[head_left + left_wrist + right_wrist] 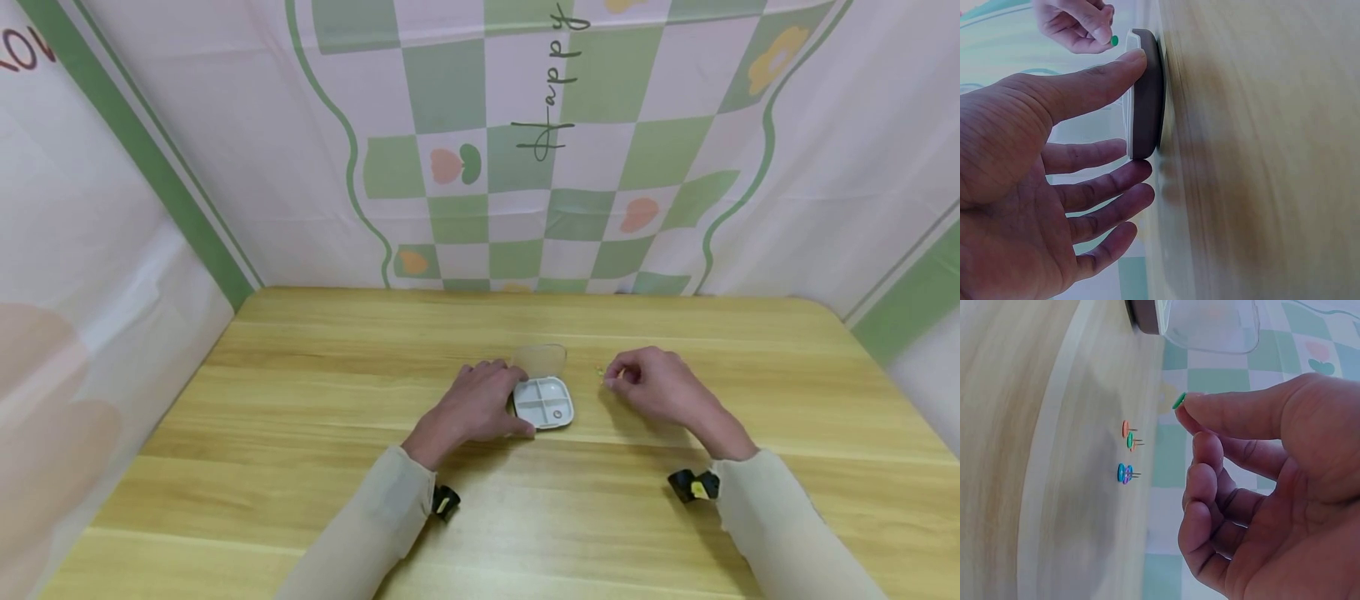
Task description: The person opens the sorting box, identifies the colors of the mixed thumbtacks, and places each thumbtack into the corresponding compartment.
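Head alone: four case compartments [543, 402]

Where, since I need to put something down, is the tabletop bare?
The table looks bare left of the left hand, right of the right hand, and between the lid and backdrop. It's crowded from the case to the pins by the right hand.

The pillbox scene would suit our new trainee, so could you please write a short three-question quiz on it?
1. True or false: the lid of the pillbox is open.
2. Which colour shows on the small piece that the right hand pinches? A) blue B) green C) orange
3. Fill in: the loose tacks rest on the table point side ____ (up or down).

Key: 1. True. 2. B. 3. Up.
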`<state>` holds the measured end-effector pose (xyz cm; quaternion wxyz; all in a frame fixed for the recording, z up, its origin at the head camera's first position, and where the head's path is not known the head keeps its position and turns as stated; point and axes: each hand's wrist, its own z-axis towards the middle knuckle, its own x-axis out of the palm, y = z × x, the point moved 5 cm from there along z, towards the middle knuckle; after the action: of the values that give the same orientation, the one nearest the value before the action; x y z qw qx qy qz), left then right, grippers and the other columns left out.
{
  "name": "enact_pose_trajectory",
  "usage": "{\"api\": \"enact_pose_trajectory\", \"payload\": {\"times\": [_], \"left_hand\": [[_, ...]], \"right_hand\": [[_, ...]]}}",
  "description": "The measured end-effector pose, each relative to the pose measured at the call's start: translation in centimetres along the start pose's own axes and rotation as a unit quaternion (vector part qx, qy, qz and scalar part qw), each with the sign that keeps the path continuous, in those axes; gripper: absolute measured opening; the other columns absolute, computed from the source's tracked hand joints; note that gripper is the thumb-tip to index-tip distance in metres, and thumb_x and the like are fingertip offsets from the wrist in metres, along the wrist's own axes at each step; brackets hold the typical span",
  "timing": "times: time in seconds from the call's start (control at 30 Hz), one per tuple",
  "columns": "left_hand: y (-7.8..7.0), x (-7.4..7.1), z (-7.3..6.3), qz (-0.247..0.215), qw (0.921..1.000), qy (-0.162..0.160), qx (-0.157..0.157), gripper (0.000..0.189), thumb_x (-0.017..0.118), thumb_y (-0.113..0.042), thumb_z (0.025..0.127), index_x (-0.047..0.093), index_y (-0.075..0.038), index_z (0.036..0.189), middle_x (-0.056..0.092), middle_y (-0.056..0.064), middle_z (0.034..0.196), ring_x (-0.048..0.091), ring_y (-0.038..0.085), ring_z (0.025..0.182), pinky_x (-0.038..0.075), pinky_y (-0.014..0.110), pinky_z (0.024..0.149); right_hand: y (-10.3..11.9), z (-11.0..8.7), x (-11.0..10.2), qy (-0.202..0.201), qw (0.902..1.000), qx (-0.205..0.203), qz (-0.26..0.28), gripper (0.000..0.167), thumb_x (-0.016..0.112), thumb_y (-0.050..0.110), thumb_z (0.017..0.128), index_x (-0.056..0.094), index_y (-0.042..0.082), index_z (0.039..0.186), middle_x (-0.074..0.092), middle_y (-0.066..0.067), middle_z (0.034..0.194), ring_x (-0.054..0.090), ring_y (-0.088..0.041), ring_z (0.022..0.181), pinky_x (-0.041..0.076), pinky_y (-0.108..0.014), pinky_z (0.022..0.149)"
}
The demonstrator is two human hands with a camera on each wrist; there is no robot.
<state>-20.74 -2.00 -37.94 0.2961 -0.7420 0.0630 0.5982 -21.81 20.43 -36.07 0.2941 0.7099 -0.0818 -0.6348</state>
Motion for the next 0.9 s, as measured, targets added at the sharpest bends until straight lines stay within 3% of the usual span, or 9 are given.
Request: {"api": "enact_pose_trajectory", "payload": {"times": [0.67,0.9], "left_hand": [[0.1,0.1,0.1,-0.004,1.0000,0.001,0.000,0.072,0.085,-0.046,0.081,0.059,-0.011,0.139,0.061,0.004,0.128,0.055,0.022,0.115,0.040,0.044,0.100],[-0.3,0.0,0.0,0.001,0.9999,-0.003,0.015,0.070,0.085,-0.047,0.080,0.061,-0.011,0.136,0.062,0.002,0.121,0.055,0.020,0.108,0.041,0.042,0.097]], "right_hand": [[2.2,-0.1,0.8,-0.016,0.9990,-0.034,0.023,0.007,0.068,0.007,0.095,0.074,0.008,0.092,0.058,0.001,0.074,0.049,-0.016,0.067,0.041,-0.031,0.060],[2.7,-0.1,1.5,-0.024,0.9983,-0.043,0.032,0.007,0.069,0.007,0.094,0.075,0.008,0.092,0.059,0.001,0.075,0.051,-0.016,0.068,0.042,-0.032,0.061]]}}
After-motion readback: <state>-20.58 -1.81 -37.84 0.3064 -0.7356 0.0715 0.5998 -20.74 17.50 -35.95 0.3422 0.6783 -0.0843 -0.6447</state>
